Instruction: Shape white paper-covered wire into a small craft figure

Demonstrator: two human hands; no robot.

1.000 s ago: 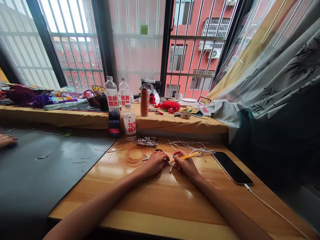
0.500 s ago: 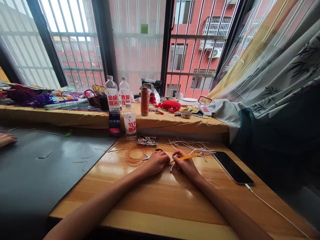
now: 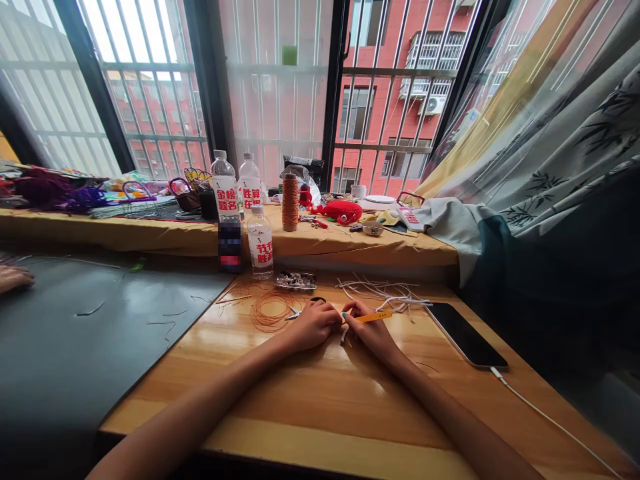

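Observation:
My left hand rests on the wooden table with its fingers closed in a pinch; what they hold is mostly hidden. Between both hands a short white cord with a dark end sticks out toward me. My right hand, closed, grips a slim yellow tool with dark lettering like a pen, its tip reaching the left fingertips. Beside the left hand lies a metal cutting tool, partly covered by the hand. A coil of orange cord lies just left of it.
Loose white cords and a phone with a charging cable lie to the right. A clear tray of small pieces and a water bottle stand behind. Another person's hand rests on the dark mat.
The yellow tool has shifted slightly left and down, and lies a little flatter in my right hand. My left hand has barely moved.

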